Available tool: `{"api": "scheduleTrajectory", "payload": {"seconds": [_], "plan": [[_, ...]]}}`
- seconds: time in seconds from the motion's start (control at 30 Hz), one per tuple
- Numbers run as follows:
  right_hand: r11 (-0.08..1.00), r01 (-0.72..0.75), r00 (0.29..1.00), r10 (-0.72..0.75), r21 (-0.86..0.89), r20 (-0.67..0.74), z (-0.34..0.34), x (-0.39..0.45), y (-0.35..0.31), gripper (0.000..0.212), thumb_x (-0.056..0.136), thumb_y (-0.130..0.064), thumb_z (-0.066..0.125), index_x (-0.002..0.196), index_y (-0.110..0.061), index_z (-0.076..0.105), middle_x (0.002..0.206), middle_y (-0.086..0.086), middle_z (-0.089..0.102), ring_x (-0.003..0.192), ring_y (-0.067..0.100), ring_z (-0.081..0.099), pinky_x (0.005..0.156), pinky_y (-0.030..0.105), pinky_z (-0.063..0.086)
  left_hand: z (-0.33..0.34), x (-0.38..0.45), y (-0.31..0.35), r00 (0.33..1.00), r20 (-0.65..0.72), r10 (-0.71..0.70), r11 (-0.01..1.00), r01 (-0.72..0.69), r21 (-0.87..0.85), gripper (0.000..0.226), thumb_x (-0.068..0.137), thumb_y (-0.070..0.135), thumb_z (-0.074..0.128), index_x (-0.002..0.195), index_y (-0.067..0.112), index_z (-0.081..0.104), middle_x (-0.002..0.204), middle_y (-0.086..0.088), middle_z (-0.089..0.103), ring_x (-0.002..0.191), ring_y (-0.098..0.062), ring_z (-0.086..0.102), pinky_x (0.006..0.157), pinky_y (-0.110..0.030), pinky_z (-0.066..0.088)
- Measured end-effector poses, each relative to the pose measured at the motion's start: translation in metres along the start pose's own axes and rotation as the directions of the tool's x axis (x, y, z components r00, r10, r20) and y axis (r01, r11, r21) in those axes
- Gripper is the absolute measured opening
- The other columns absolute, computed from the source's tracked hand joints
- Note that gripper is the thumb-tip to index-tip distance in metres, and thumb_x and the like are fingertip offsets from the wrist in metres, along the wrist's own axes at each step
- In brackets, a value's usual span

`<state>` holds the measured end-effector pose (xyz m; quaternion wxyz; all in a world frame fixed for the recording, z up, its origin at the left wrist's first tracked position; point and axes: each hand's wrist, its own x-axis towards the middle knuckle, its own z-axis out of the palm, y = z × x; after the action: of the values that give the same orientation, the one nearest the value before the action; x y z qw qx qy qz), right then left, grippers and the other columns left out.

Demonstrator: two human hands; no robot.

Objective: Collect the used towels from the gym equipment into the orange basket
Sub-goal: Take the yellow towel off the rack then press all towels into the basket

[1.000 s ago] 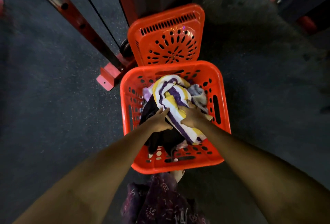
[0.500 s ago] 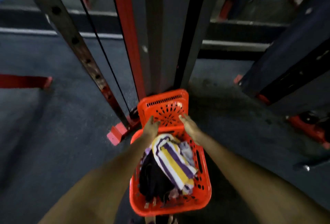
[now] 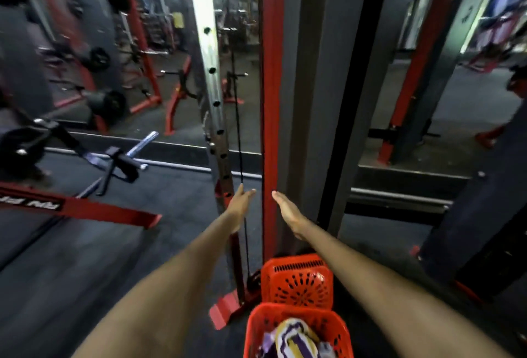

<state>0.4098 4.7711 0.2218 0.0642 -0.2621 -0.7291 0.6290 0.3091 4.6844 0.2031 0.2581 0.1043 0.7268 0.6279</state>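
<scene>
The orange basket (image 3: 253, 326) stands on the floor at the bottom centre, its lid (image 3: 296, 283) tipped up behind it. A purple, yellow and white striped towel (image 3: 295, 339) lies inside on top. My left hand (image 3: 241, 203) and my right hand (image 3: 286, 209) are stretched out forward above the basket, fingers straight, holding nothing. They hover in front of the red upright of the cable machine (image 3: 269, 118).
A perforated steel post (image 3: 212, 95) and a black cable (image 3: 238, 129) stand just left of the red upright. Its red foot (image 3: 225, 310) sits beside the basket. A red frame bar (image 3: 94, 211) and barbell gear (image 3: 114, 161) lie to the left. Another machine (image 3: 484, 229) stands at the right.
Both hands left the towel in the basket and rose forward, now open in the air. The view has lifted from the basket toward the machine.
</scene>
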Motion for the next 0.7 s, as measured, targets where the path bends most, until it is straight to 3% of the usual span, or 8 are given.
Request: {"api": "scheduleTrajectory", "payload": {"seconds": [0.1,0.2,0.3,0.43,0.53,0.63,0.7], "plan": [[0.999,0.042,0.991,-0.038,-0.033,0.127,0.019,-0.010,-0.025,0.047,0.104,-0.021,0.030,0.146,-0.001,0.027,0.155,0.007,0.026,0.145,0.019,0.021,0.113,0.022,0.017,-0.037,-0.030,0.018,0.992,-0.127,-0.004,0.999,-0.001,-0.046,0.043,0.099,0.009,0.039,0.142,0.005,0.033,0.148,-0.015,0.038,0.119,-0.009,0.056,0.083,-0.016,0.043],[0.994,0.081,0.970,-0.061,-0.075,0.236,0.043,-0.022,-0.045,0.047,0.104,-0.024,0.030,0.146,-0.004,0.029,0.155,0.008,0.027,0.144,0.020,0.025,0.114,0.029,0.022,-0.068,-0.070,0.028,0.958,-0.287,-0.013,1.000,0.010,-0.012,0.058,0.100,0.016,0.041,0.151,0.009,0.014,0.156,-0.006,0.023,0.142,-0.016,0.028,0.109,-0.023,0.025],[0.988,0.128,0.936,-0.092,-0.085,0.338,0.078,-0.040,-0.055,0.049,0.103,-0.026,0.031,0.146,-0.004,0.029,0.155,0.007,0.027,0.143,0.020,0.026,0.115,0.030,0.021,-0.102,-0.105,0.019,0.911,-0.412,-0.003,0.999,-0.018,-0.047,0.061,0.099,0.018,0.044,0.151,0.011,0.014,0.157,-0.004,0.019,0.144,-0.018,0.024,0.115,-0.026,0.021],[0.980,0.177,0.849,-0.103,-0.096,0.518,0.142,-0.080,-0.061,0.047,0.102,-0.027,0.035,0.144,-0.004,0.034,0.151,0.008,0.035,0.140,0.022,0.032,0.112,0.032,0.027,-0.149,-0.179,0.002,0.796,-0.605,0.016,0.999,-0.044,-0.031,0.058,0.099,0.010,0.042,0.150,0.000,0.015,0.155,-0.007,0.021,0.145,-0.021,0.021,0.107,-0.015,0.028],[0.973,0.206,0.759,-0.094,-0.102,0.644,0.193,-0.120,-0.061,0.048,0.102,-0.032,0.035,0.143,-0.008,0.037,0.149,0.007,0.038,0.138,0.023,0.035,0.112,0.033,0.028,-0.187,-0.238,-0.019,0.703,-0.711,-0.008,1.000,0.020,0.009,0.059,0.099,0.015,0.043,0.149,0.000,0.017,0.157,-0.010,0.018,0.146,-0.021,0.020,0.115,-0.025,0.017],[0.967,0.229,0.658,-0.073,-0.107,0.749,0.242,-0.168,-0.056,0.049,0.102,-0.033,0.035,0.144,-0.007,0.035,0.151,0.007,0.036,0.140,0.022,0.032,0.114,0.035,0.026,-0.226,-0.306,-0.046,0.574,-0.818,-0.038,0.997,0.077,0.008,0.060,0.098,0.022,0.045,0.150,0.004,0.019,0.157,-0.010,0.021,0.145,-0.021,0.022,0.115,-0.027,0.018],[0.959,0.258,0.560,-0.052,-0.115,0.827,0.277,-0.204,-0.053,0.050,0.102,-0.032,0.034,0.144,-0.005,0.034,0.152,0.008,0.033,0.140,0.023,0.030,0.114,0.034,0.025,-0.252,-0.359,-0.063,0.443,-0.893,-0.074,0.994,0.101,-0.032,0.057,0.098,0.021,0.046,0.148,0.002,0.025,0.155,-0.012,0.026,0.143,-0.023,0.027,0.111,-0.025,0.023]]}}
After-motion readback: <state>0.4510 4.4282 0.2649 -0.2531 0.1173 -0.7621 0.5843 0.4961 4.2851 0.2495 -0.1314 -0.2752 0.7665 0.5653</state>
